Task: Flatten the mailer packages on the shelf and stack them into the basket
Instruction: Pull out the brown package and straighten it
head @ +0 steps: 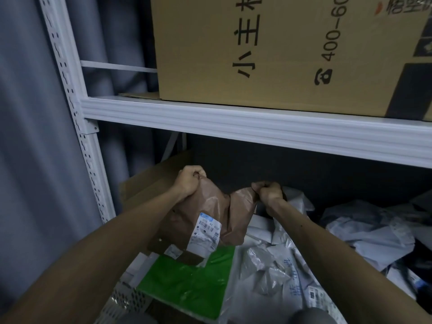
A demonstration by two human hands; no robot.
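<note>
A crumpled brown mailer package [216, 213] with a white shipping label hangs between my two hands above the lower shelf. My left hand [190, 181] is shut on its top left corner. My right hand [267, 190] is shut on its top right corner. Under it lie a green mailer [191, 284] and several grey and white mailers [275, 272] in a heap. A white perforated basket [126, 302] shows at the bottom left, with the green mailer lying over its rim.
A white shelf beam [233, 122] runs across just above my hands, carrying a large cardboard box [280, 50]. A white slotted upright [77, 127] stands at the left. Flat cardboard [149, 181] leans behind my left hand. More mailers [369, 230] pile up at the right.
</note>
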